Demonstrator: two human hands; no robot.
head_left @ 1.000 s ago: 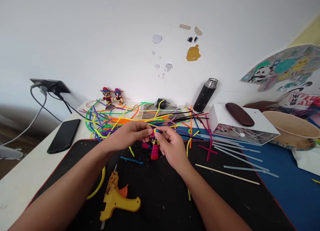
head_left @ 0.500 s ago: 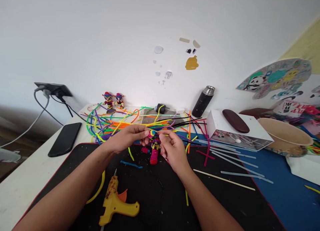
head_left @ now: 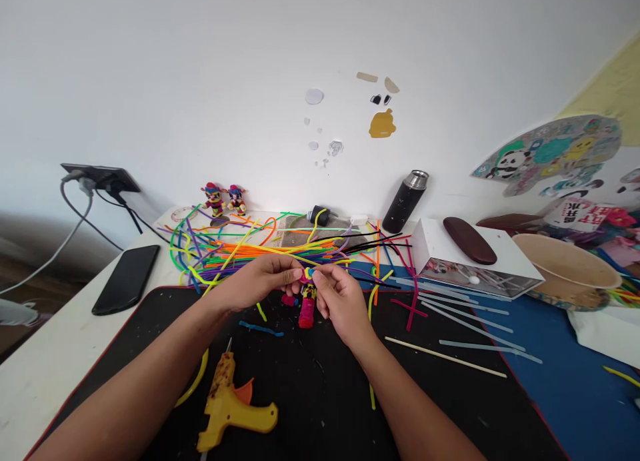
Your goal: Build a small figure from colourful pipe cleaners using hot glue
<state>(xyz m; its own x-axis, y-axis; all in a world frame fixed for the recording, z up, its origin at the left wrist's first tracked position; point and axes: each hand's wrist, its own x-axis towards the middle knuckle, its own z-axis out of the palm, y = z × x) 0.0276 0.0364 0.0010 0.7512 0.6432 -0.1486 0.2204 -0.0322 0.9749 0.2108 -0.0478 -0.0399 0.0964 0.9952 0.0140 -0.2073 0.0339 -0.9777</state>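
Observation:
Between my fingertips is a small coiled pipe-cleaner piece in pink, yellow and blue. My left hand pinches it from the left, and my right hand closes on its right side. Just below, a pipe-cleaner figure with a pink body and a yellow and dark head lies on the black mat; its top is partly hidden by my fingers. Beside it sits a small pink-and-blue piece. A short blue pipe cleaner rests nearer to me.
A yellow glue gun lies front left, a wooden stick and clear glue sticks to the right. Behind my hands spreads a heap of pipe cleaners. Farther back are two finished figures and a black flask.
Both hands have lowered slightly with the coiled piece, closer to the figure. My right fingers have drawn in against the piece. The view has shifted a little.

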